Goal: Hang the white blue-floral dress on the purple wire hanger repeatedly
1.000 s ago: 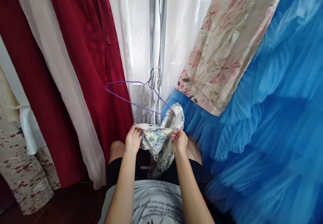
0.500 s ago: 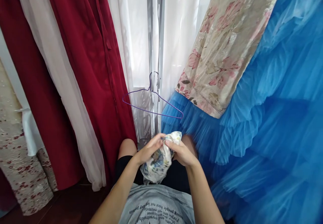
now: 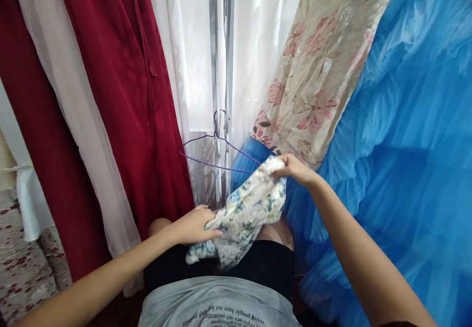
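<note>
A white cloth with a blue, green and yellow flower print (image 3: 247,209) stretches between my two hands above my lap; its exact kind does not show. At its lower left end my left hand (image 3: 197,224) is closed on the fabric. My right hand (image 3: 295,169) pinches the upper right corner, raised farther from my body. Just beyond the cloth hangs a purple wire hanger (image 3: 206,162), its right end hidden behind the fabric. Slight blur covers the cloth's lower edge.
Dark red garments (image 3: 136,120) and a pale sheer one (image 3: 86,105) hang on the left. To the right are a beige floral garment (image 3: 313,71) and a ruffled blue tulle dress (image 3: 416,145). A metal upright (image 3: 214,46) stands before white curtains (image 3: 254,37).
The bunched cloth has been spread out. My right hand has moved up and to the right with one corner, while my left hand has shifted left.
</note>
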Tool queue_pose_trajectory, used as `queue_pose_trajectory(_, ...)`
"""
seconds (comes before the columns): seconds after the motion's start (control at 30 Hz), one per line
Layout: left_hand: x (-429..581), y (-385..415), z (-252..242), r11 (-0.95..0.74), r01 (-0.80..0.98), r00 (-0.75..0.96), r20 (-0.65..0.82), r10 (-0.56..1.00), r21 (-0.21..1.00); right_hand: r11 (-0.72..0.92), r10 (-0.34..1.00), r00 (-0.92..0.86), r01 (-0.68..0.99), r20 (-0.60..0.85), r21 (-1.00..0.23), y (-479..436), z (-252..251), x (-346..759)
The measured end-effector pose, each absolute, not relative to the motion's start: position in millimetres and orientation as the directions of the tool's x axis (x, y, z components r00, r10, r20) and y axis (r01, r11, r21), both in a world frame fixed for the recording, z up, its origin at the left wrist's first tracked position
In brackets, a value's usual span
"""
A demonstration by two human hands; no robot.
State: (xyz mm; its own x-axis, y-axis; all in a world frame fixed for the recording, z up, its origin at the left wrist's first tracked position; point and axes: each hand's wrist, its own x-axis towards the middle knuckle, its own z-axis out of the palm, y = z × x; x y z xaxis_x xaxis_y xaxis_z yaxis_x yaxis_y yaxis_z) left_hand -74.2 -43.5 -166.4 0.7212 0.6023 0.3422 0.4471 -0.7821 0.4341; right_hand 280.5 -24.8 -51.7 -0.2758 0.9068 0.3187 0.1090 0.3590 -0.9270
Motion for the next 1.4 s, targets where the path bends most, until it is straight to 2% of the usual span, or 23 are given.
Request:
queue_pose_trajectory(0.07, -78, -28, -147, -0.784, 0.487, 0.653, 0.436, 0.620, 0.386, 0.476, 0.878, -0.085, 0.036, 0.472, -0.879, 10, -46, 277)
queue_pose_trajectory(0.13, -80, -18, -130, -0.756, 0.487, 0.562, 0.506, 0.654, 0.437, 0.532, 0.847, 0.009, -0.006, 0.532, -0.847, 39, -40, 266)
queue_pose_trajectory(0.23, -86, -11, -118, -0.683, 0.367, 0.422, 0.542, 0.727, 0.631, 0.427, 0.903, -0.063, 0.002, 0.426, -0.904, 65, -36, 239)
queue_pose_trajectory(0.3, -94, -9, -118, -0.643, 0.292, 0.331, 0.556, 0.763, 0.709, 0.312, 0.941, -0.143, 0.021, 0.306, -0.950, 71, -38, 222)
queue_pose_trajectory(0.4, -112, -6, -122, -0.615, 0.275, 0.182, 0.588, 0.788, 0.739, 0.207, 0.955, -0.223, 0.034, 0.194, -0.978, 69, -42, 207)
queue_pose_trajectory(0.47, -128, -4, -124, -0.614, 0.308, 0.171, 0.593, 0.787, 0.727, 0.173, 0.955, -0.252, 0.041, 0.158, -0.984, 64, -42, 207)
queue_pose_trajectory(0.53, -143, -1, -125, -0.615, 0.365, 0.284, 0.546, 0.789, 0.699, 0.166, 0.953, -0.266, 0.047, 0.148, -0.985, 59, -37, 213)
queue_pose_trajectory(0.63, -163, 6, -127, -0.619, 0.495, 0.550, 0.332, 0.766, 0.609, 0.151, 0.936, -0.333, 0.087, 0.114, -0.985, 51, -23, 224)
queue_pose_trajectory(0.73, -183, 21, -124, -0.678, 0.641, 0.668, 0.173, 0.724, 0.361, 0.165, 0.903, -0.418, 0.119, 0.101, -0.979, 46, -12, 231)
queue_pose_trajectory(0.83, -206, 44, -108, -0.612, 0.777, 0.569, 0.247, 0.784, 0.151, 0.180, 0.881, -0.461, 0.115, 0.107, -0.977, 45, -7, 233)
queue_pose_trajectory(0.97, -224, 73, -65, -0.489, 0.864, 0.403, 0.416, 0.815, 0.121, 0.169, 0.872, -0.480, 0.102, 0.100, -0.980, 48, -6, 233)
queue_pose_trajectory(1.03, -217, 84, -43, -0.537, 0.826, 0.403, 0.487, 0.775, 0.172, 0.142, 0.877, -0.473, 0.097, 0.080, -0.985, 49, -6, 233)
queue_pose_trajectory(1.17, -170, 101, -16, -0.670, 0.544, 0.383, 0.560, 0.734, 0.506, -0.036, 0.908, -0.414, 0.076, -0.064, -0.996, 48, -10, 234)
queue_pose_trajectory(1.23, -143, 107, -12, -0.692, 0.407, 0.363, 0.589, 0.722, 0.597, -0.144, 0.924, -0.343, 0.105, -0.172, -0.984, 48, -16, 238)
queue_pose_trajectory(1.3, -124, 110, -12, -0.700, 0.390, 0.293, 0.640, 0.710, 0.598, -0.186, 0.936, -0.275, 0.139, -0.219, -0.973, 48, -24, 246)
queue_pose_trajectory(1.33, -119, 111, -13, -0.696, 0.420, 0.251, 0.663, 0.706, 0.582, -0.159, 0.946, -0.262, 0.148, -0.193, -0.976, 47, -30, 250)
queue_pose_trajectory(1.4, -114, 107, -17, -0.682, 0.500, 0.209, 0.690, 0.693, 0.534, 0.024, 0.972, -0.237, 0.136, -0.009, -0.990, 45, -41, 259)
